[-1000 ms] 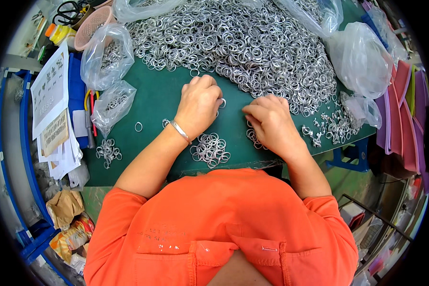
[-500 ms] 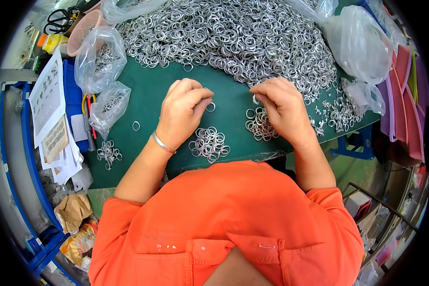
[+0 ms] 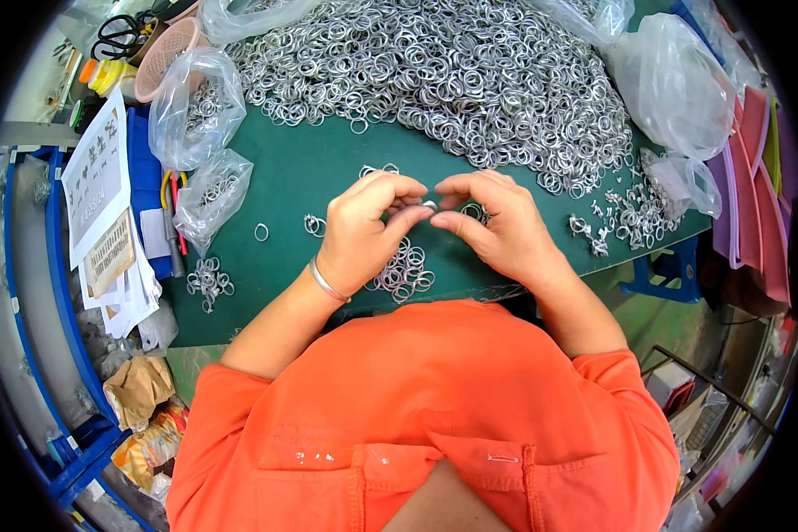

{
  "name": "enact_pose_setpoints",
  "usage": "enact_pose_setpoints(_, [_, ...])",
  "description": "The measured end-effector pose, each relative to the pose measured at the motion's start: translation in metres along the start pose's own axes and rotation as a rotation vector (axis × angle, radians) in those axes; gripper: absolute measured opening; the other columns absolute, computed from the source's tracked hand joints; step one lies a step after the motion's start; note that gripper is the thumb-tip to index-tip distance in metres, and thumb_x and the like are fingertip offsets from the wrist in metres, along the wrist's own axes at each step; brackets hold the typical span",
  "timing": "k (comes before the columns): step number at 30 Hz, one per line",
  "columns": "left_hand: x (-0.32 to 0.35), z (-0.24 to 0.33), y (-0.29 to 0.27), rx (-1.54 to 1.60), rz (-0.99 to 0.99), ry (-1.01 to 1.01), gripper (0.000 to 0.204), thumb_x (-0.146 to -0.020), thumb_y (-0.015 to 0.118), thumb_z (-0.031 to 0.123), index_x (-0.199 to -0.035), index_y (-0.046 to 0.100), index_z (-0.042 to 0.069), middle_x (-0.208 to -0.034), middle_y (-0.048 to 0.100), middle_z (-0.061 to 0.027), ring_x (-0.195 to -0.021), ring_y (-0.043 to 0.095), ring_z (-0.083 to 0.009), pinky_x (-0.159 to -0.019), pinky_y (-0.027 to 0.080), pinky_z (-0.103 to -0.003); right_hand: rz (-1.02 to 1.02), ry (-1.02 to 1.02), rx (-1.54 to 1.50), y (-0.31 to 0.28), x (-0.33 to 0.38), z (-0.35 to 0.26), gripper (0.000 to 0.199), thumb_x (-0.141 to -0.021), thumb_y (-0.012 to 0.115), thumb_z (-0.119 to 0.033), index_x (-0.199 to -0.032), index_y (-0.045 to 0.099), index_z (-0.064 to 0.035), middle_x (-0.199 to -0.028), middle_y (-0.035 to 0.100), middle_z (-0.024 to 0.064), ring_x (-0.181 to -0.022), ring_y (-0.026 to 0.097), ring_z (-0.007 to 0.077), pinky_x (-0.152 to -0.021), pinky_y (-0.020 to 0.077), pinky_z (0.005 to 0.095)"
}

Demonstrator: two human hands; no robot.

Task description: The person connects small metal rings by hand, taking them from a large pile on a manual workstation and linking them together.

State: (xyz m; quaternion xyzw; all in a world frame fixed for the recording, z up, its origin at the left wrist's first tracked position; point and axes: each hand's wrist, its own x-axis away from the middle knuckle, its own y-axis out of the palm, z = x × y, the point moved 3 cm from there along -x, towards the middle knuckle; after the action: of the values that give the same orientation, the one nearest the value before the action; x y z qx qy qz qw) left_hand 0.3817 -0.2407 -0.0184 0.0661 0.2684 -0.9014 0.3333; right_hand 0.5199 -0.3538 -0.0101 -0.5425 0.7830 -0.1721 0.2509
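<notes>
Over the table's near part, my left hand point(image 3: 372, 217) is closed with thumb and fingertips on a small silver metal ring point(image 3: 430, 205). My right hand point(image 3: 503, 220) meets it from the other side, its thumb and forefinger curled at the same ring; the fingertips partly hide it. Below the left hand lies a small pile of silver rings point(image 3: 405, 277). Other rings point(image 3: 476, 213) show partly behind the right hand. A few more rings point(image 3: 314, 225) lie beside the left wrist, and several point(image 3: 379, 169) are partly covered by the left hand.
A big heap of silver rings point(image 3: 434, 66) spreads across the far side of the green table point(image 3: 284, 168). Clear plastic bags point(image 3: 195, 111) and papers point(image 3: 97, 186) are at left. Small metal pieces point(image 3: 643, 215) and a large plastic bag point(image 3: 674, 84) stand right.
My hands have come together from apart, the left moving right and the right moving left and slightly nearer. A few rings now show beside the left wrist, where the hand was.
</notes>
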Motion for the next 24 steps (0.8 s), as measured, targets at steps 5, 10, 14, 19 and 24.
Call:
enact_pose_setpoints(5, [0.002,0.0,-0.005,0.119,-0.041,0.025,0.022,-0.076,0.072,-0.007,-0.096,0.066,0.0,-0.091,0.066,-0.0099,-0.076,0.066,-0.0169,-0.069,0.055,-0.026,0.045,0.104,-0.235,0.003,0.002,0.003,0.011,-0.086,0.069,-0.007,-0.095,0.068,-0.0012,-0.088,0.071,0.0097,-0.08,0.068,0.02,-0.071,0.0528,0.031])
enact_pose_setpoints(10, [-0.009,-0.021,-0.013,-0.401,-0.036,0.155,0.028,-0.072,0.073,-0.003,-0.098,0.068,0.003,-0.092,0.064,-0.0105,-0.085,0.062,-0.0279,-0.074,0.05,-0.034,-0.039,0.297,-0.449,0.002,0.007,0.013,0.012,-0.091,0.065,-0.005,-0.1,0.067,0.0036,-0.091,0.07,0.0064,-0.082,0.065,0.0091,-0.074,0.0521,0.0236])
enact_pose_setpoints(14, [-0.007,-0.041,-0.007,-0.445,-0.032,0.134,0.021,-0.072,0.074,-0.001,-0.092,0.068,0.003,-0.088,0.062,-0.0094,-0.084,0.06,-0.0285,-0.076,0.049,-0.036,-0.005,0.137,-0.213,-0.002,0.005,0.008,0.009,-0.085,0.067,-0.006,-0.093,0.069,-0.0012,-0.083,0.069,0.0073,-0.078,0.065,0.0177,-0.073,0.0495,0.0307])
enact_pose_setpoints(19, [-0.004,-0.048,-0.009,-0.324,-0.023,0.039,0.013,-0.072,0.074,-0.001,-0.084,0.067,0.001,-0.088,0.063,-0.0086,-0.085,0.06,-0.0275,-0.078,0.049,-0.037,-0.088,-0.165,0.533,-0.006,0.009,0.014,0.012,-0.082,0.065,-0.001,-0.092,0.07,-0.0057,-0.083,0.063,0.0068,-0.081,0.058,0.0287,-0.078,0.0421,0.0386])
enact_pose_setpoints(24, [-0.004,-0.034,-0.015,-0.411,0.03,0.142,0.013,-0.072,0.074,0.0,-0.083,0.067,0.002,-0.092,0.065,-0.0088,-0.087,0.062,-0.0275,-0.077,0.049,-0.036,-0.062,-0.101,0.434,-0.002,0.005,0.012,0.01,-0.083,0.065,-0.005,-0.092,0.069,-0.0042,-0.085,0.063,0.0085,-0.085,0.058,0.0282,-0.081,0.0424,0.0388])
